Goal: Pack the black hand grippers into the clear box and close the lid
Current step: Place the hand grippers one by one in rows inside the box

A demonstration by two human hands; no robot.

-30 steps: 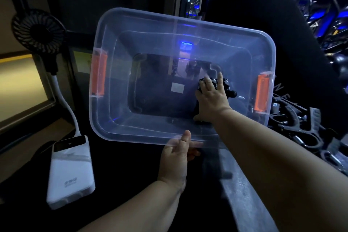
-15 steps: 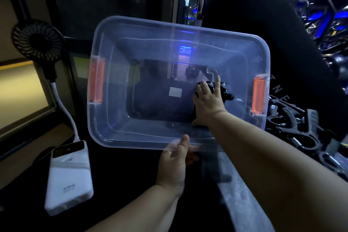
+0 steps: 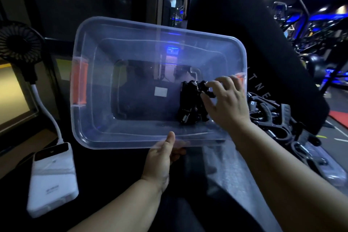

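The clear box (image 3: 122,137), with orange latches on both ends, is tilted so its opening faces me. My left hand (image 3: 162,158) holds its near rim, thumb on top and fingers underneath. One black hand gripper (image 3: 190,107) lies inside on the right part of the floor. My right hand (image 3: 226,101) reaches in over the right side, and its fingertips pinch the gripper's upper end. Several more black hand grippers (image 3: 273,118) are heaped to the right of the box, on what looks like the clear lid (image 3: 331,173).
A white power bank (image 3: 52,175) lies at the lower left, and its white cable leads up to a small black fan (image 3: 18,43). Bubble wrap (image 3: 226,165) lies under my right forearm. A black chair back (image 3: 244,34) rises behind the box.
My right hand has drawn back to the right, uncovering the hand gripper, which now lies on the box floor. The box sits slightly lower in view; my left hand still holds its rim.
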